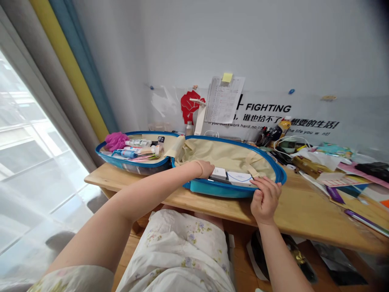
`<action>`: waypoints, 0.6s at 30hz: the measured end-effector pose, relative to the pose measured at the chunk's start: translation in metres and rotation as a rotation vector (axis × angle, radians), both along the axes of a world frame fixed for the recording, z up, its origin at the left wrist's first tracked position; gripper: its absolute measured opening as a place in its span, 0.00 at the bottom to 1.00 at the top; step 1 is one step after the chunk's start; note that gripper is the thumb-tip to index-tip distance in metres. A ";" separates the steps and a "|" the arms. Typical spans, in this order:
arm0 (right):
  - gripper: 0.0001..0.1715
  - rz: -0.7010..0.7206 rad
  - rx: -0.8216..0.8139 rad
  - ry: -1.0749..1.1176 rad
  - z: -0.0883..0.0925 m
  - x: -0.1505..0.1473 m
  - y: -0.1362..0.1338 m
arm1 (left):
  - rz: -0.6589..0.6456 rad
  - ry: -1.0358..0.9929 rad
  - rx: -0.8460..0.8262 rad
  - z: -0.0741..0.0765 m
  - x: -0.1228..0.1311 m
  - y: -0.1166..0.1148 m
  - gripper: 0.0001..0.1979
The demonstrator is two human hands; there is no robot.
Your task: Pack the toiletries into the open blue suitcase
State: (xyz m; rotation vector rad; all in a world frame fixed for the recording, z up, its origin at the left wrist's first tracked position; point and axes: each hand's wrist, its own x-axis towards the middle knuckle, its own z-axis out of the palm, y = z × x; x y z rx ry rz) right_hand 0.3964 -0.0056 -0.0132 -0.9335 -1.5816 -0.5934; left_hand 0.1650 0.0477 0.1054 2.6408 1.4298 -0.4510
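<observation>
An open blue suitcase [219,190] with a beige lining lies across the wooden desk. Inside its right half, along the near edge, sit a white box [239,178] with a blue curved line and a smaller white box [219,173]. My left hand [206,168] reaches down into that half, beside the smaller box; its fingertips are hidden. At the near right rim rests my right hand [266,198], fingers stretched over the edge by the larger box's right end. The left half holds a pink bath puff [116,141], a blue bottle [127,153] and other toiletries.
Papers, pouches and a purple pen [366,222] clutter the desk [299,202] on the right. Behind the suitcase stand a white desk lamp [199,117] and a small clear bottle [189,128]. Curtains [73,61] hang at the left. Bags lie under the desk.
</observation>
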 end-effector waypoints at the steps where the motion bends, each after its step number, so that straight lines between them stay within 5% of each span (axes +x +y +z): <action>1: 0.19 -0.007 -0.001 0.002 0.000 0.000 0.000 | 0.020 0.005 -0.012 0.000 0.000 0.001 0.24; 11: 0.19 -0.002 0.008 -0.002 0.001 0.000 0.001 | 0.034 0.006 -0.113 0.008 -0.012 0.003 0.22; 15: 0.19 0.015 0.021 0.007 0.001 0.000 0.000 | 0.015 -0.224 -0.102 0.027 -0.052 0.013 0.21; 18: 0.19 0.008 -0.009 0.012 0.002 -0.001 0.000 | 0.177 -0.354 0.095 0.045 -0.102 0.025 0.23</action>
